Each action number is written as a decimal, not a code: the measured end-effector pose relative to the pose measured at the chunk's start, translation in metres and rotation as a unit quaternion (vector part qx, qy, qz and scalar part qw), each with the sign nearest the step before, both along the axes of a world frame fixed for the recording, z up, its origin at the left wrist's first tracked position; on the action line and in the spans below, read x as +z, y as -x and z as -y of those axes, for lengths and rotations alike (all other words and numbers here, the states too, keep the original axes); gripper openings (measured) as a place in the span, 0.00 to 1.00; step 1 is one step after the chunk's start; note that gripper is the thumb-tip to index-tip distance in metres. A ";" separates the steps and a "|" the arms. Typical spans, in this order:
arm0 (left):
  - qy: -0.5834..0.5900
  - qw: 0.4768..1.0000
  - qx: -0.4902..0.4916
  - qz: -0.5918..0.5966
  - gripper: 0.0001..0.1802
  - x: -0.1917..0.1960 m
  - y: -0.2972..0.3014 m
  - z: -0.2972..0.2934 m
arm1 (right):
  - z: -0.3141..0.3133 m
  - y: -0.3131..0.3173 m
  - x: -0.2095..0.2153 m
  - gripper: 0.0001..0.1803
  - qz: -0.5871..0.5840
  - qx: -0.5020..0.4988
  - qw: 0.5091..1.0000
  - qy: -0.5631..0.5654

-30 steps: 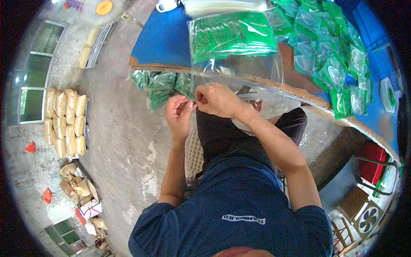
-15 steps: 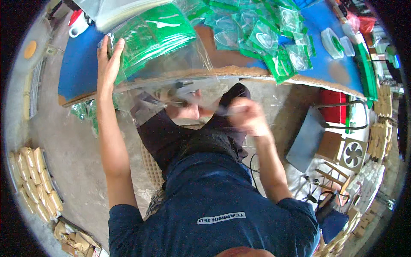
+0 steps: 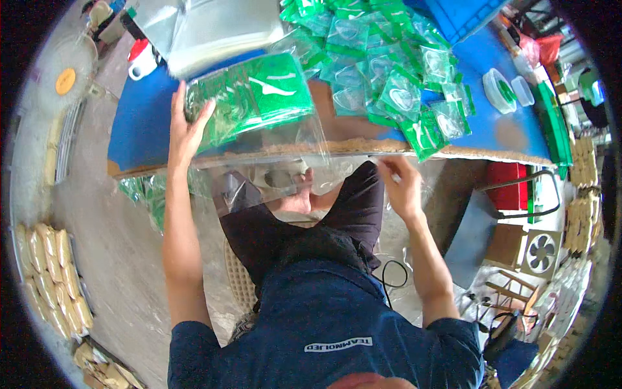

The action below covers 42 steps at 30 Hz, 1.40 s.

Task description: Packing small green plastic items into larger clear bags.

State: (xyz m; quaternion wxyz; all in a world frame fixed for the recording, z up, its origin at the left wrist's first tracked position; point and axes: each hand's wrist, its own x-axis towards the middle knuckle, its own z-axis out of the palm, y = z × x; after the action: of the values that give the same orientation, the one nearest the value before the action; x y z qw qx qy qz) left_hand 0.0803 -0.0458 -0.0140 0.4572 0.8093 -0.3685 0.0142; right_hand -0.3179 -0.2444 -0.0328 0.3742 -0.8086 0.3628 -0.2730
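Observation:
My left hand [image 3: 188,133] grips the left end of a clear plastic bag holding a stack of green packets [image 3: 282,97], its thumb on the near side and its fingers along the end. The bag lies on the blue table [image 3: 139,123], and its loose clear film hangs over the front edge above my lap. My right hand [image 3: 403,188] is just off that edge, to the right of my knees, with its fingers curled. Whatever it holds, if anything, does not show. Beyond it lies a heap of small clear-and-green packets [image 3: 395,94].
Behind the bag lies a stack of clear plastic sheets or bags [image 3: 223,32]. A red and white container [image 3: 142,59] stands at left, a blue crate [image 3: 460,19] far right. A clear tub [image 3: 497,91] is on the table's right side; a fan [image 3: 540,253] stands below.
My right hand has moved right and slightly down, away from the hanging film. My left hand and the bag appear further right and lower in the picture; the grip stays.

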 end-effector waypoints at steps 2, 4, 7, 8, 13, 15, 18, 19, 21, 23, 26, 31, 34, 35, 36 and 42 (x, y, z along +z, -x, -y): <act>0.056 0.997 0.037 0.048 0.25 -0.004 0.000 -0.017 | 0.002 -0.049 0.022 0.13 0.073 0.170 0.971 0.153; 0.107 0.992 0.066 -0.012 0.17 -0.004 0.009 -0.048 | 0.011 -0.070 0.015 0.17 0.073 0.225 0.936 0.263; 0.086 0.989 0.102 0.072 0.11 -0.020 0.047 -0.092 | 0.014 -0.079 0.010 0.18 0.046 0.272 0.909 0.313; 0.066 0.981 0.084 0.165 0.12 -0.031 0.053 -0.103 | 0.014 -0.080 0.007 0.19 0.035 0.286 0.899 0.330; 0.039 0.976 0.006 0.214 0.25 -0.036 0.099 -0.111 | 0.012 -0.087 0.004 0.17 0.050 0.296 0.889 0.346; 0.069 0.961 -0.010 0.268 0.24 -0.038 0.094 -0.108 | 0.013 -0.088 0.003 0.18 0.053 0.295 0.887 0.352; 0.044 0.951 -0.026 0.305 0.19 -0.035 0.090 -0.115 | 0.010 -0.092 0.002 0.19 0.054 0.300 0.890 0.339; 0.030 0.948 -0.033 0.316 0.17 -0.035 0.090 -0.118 | 0.010 -0.092 0.002 0.19 0.051 0.297 0.893 0.335; 0.016 0.944 -0.037 0.327 0.15 -0.035 0.091 -0.120 | 0.009 -0.094 0.005 0.19 0.048 0.301 0.895 0.326; 0.022 0.943 -0.039 0.330 0.13 -0.036 0.090 -0.121 | 0.009 -0.094 0.007 0.17 0.043 0.291 0.904 0.311; 0.039 0.949 -0.030 0.312 0.12 -0.036 0.088 -0.122 | 0.010 -0.091 0.008 0.16 0.042 0.278 0.914 0.293; 0.120 0.964 -0.008 0.238 0.09 -0.017 0.074 -0.115 | 0.018 -0.110 0.032 0.10 0.095 0.234 0.934 0.255; 0.180 0.981 0.035 0.065 0.09 0.033 0.037 -0.096 | 0.033 -0.165 0.083 0.07 0.128 0.205 0.954 0.176; 0.229 0.973 0.030 -0.021 0.11 0.050 0.016 -0.086 | 0.044 -0.185 0.103 0.08 0.146 0.203 0.953 0.169; 0.166 0.983 0.072 -0.004 0.13 0.079 -0.002 -0.077 | 0.058 -0.202 0.122 0.09 0.165 0.199 0.952 0.164; 0.299 0.954 0.005 -0.011 0.13 0.172 -0.057 -0.064 | 0.086 -0.258 0.186 0.11 0.309 0.247 0.917 0.042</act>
State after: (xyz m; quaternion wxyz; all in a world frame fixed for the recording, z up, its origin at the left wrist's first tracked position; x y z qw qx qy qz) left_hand 0.1370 0.0180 0.1581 0.6822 0.6378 -0.3378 0.1168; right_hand -0.0601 -0.3300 0.1537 0.4892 -0.7626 0.0058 -0.4232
